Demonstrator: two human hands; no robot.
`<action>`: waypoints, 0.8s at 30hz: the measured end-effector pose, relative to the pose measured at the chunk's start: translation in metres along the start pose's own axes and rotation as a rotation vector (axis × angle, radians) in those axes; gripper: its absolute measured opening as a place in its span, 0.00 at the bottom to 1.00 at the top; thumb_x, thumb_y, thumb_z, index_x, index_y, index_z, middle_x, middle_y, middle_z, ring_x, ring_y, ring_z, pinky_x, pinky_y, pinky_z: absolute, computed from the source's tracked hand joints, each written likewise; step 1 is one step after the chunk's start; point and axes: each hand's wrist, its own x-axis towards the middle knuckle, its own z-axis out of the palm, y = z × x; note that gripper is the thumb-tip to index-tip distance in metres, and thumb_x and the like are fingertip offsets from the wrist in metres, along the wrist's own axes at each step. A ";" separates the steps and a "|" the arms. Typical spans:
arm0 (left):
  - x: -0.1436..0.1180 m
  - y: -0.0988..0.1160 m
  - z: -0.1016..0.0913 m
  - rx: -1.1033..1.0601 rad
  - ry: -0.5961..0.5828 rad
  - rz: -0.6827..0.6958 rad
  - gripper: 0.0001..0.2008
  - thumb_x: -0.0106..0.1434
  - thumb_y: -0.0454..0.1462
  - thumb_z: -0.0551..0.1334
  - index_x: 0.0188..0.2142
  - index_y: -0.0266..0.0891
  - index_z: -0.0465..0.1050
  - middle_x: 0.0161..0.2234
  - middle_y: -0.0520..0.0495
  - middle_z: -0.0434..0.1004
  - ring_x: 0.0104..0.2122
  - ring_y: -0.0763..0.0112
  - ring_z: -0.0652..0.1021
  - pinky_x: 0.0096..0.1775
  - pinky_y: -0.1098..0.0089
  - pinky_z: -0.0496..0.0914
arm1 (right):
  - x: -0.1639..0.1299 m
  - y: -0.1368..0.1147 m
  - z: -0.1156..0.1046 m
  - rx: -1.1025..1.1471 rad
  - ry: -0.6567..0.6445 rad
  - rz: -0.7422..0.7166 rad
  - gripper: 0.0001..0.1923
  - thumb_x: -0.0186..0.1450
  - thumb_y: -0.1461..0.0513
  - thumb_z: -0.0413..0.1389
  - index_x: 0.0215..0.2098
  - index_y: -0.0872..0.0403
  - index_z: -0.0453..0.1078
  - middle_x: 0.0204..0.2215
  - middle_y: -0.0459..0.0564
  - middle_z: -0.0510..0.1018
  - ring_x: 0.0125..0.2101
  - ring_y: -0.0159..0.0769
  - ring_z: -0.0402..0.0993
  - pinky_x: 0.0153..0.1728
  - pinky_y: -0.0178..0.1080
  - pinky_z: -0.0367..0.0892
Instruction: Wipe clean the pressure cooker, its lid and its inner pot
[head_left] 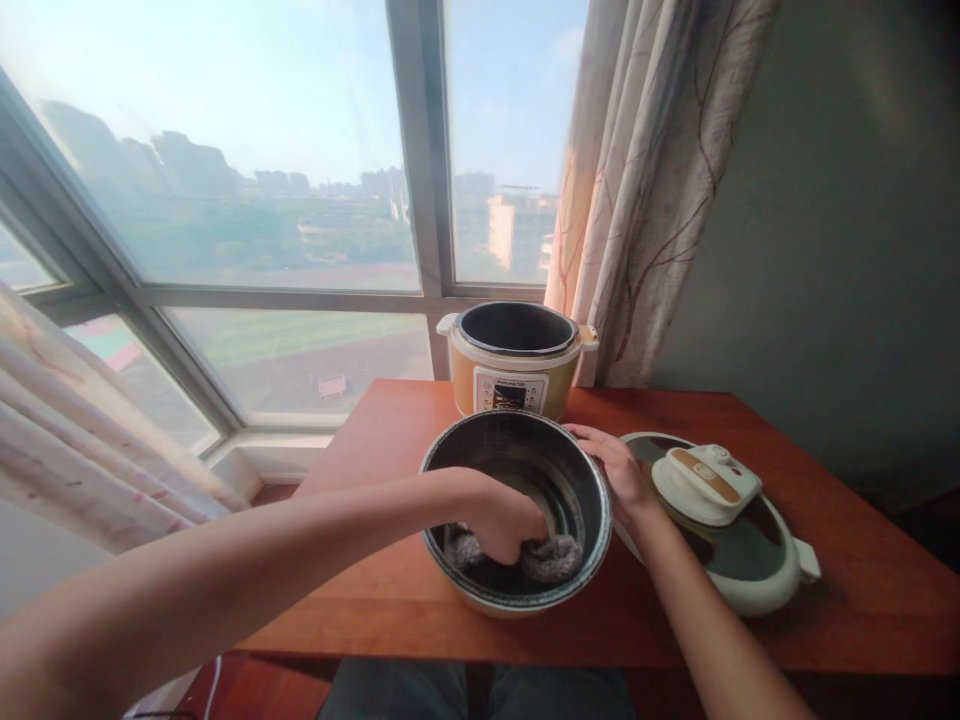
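A dark inner pot with a speckled rim is at the front of the wooden table, its mouth facing up toward me. My left hand reaches down inside it, closed on a grey-brown cloth that bunches out on both sides of the fist against the near inner wall. The fingertips are hidden under the hand. On the pot's right outer side rests my right hand, its fingers stretched along the wall near the rim and gripping nothing else.
Behind the pot stands the pressure cooker body, with a control panel and side handles. Its round lid lies on the table at right, close to my right forearm. A window and curtains border the table's far side.
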 end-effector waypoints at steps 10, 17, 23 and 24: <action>-0.002 0.014 0.000 -0.037 0.100 -0.059 0.15 0.53 0.35 0.60 0.40 0.36 0.79 0.34 0.41 0.81 0.31 0.60 0.78 0.29 0.68 0.68 | -0.045 0.036 0.000 0.036 0.395 -0.070 0.25 0.57 0.47 0.61 0.47 0.54 0.76 0.39 0.50 0.82 0.42 0.45 0.77 0.42 0.41 0.69; 0.032 -0.004 0.014 -0.577 0.378 -0.283 0.12 0.51 0.35 0.64 0.36 0.34 0.77 0.33 0.46 0.79 0.32 0.63 0.78 0.28 0.73 0.67 | -0.118 0.055 0.024 -0.140 0.560 -0.109 0.32 0.62 0.45 0.58 0.59 0.52 0.68 0.43 0.50 0.81 0.38 0.39 0.75 0.35 0.37 0.69; 0.037 -0.021 0.010 -0.944 0.652 -0.513 0.12 0.55 0.34 0.60 0.39 0.32 0.74 0.37 0.41 0.80 0.35 0.62 0.79 0.30 0.72 0.70 | -0.135 0.042 0.038 -0.128 0.422 -0.025 0.43 0.60 0.44 0.60 0.66 0.55 0.58 0.16 0.39 0.67 0.16 0.31 0.61 0.17 0.33 0.59; 0.035 -0.022 0.008 -0.977 0.678 -0.537 0.12 0.56 0.34 0.60 0.40 0.32 0.74 0.39 0.40 0.80 0.36 0.62 0.79 0.30 0.72 0.71 | -0.134 0.040 0.039 -0.129 0.414 -0.023 0.44 0.60 0.43 0.60 0.66 0.56 0.57 0.15 0.39 0.66 0.16 0.31 0.60 0.17 0.32 0.59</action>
